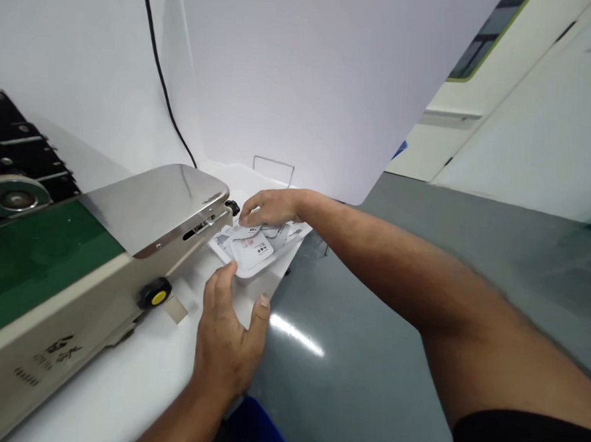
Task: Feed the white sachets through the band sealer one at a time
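Note:
A pile of small white printed packets [248, 248] lies on the white table [130, 377] just past the outlet end of a band sealing machine [124, 237]. My right hand [269, 207] reaches over the far side of the pile, fingers bent down and pressing on the top packets. At the near edge of the pile is my left hand [225, 340], fingers curled at the edge and thumb spread out to the right, touching the lowest packets.
The machine has a green conveyor belt [27, 258], a steel cover and a black-and-yellow knob [154, 294]. A black cable [159, 72] runs down the white wall. A wire frame [273, 166] stands behind the pile. Grey floor lies to the right, a blue bin [257, 432] below.

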A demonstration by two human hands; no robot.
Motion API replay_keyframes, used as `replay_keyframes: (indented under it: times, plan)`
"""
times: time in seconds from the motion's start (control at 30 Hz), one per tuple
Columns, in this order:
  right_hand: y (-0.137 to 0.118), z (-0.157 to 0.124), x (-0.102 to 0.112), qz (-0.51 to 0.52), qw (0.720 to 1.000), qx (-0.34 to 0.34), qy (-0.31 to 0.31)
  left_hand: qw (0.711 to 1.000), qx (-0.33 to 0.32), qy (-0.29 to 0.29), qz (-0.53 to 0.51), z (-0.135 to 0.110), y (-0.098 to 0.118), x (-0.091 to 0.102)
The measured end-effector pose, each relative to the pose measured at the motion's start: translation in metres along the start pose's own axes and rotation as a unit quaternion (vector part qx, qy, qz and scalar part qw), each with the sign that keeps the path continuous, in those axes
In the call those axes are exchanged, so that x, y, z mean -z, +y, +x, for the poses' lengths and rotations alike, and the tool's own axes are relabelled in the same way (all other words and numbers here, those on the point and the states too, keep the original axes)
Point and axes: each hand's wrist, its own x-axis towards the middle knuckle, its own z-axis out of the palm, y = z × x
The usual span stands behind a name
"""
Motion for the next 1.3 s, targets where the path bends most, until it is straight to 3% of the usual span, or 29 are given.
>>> replay_keyframes:
  times: [0.17, 0.37, 0.63, 0.87, 1.1, 1.3]
  plan:
    - [-0.003, 0.004, -0.003, 0.042, 0.993, -0.06, 0.091, 1.0, -0.003, 0.001, -0.006, 0.001, -0.001, 0.0]
    - [0.004, 0.001, 0.003, 0.129, 0.986, -0.105, -0.01, 1.0, -0.002, 0.001, -0.01, 0.001, 0.0, 0.0]
    - [-0.025, 0.003, -0.007, 0.103, 0.991, -0.056, -0.057, 1.0, -0.011, -0.007, -0.006, 0.002, 0.004, 0.004]
    - [-0.024, -0.005, -0.023, 0.106, 0.986, -0.121, -0.037, 1.0, -0.015, -0.01, -0.004, 0.002, 0.004, 0.004]
    - [-0.019, -0.002, -0.025, 0.169, 0.977, -0.126, 0.001, 1.0, -0.016, -0.007, -0.004, 0.003, 0.006, 0.005]
    - [-0.012, 0.003, -0.03, 0.197, 0.973, -0.123, -0.014, 1.0, -0.009, -0.011, -0.004, 0.002, 0.006, 0.004]
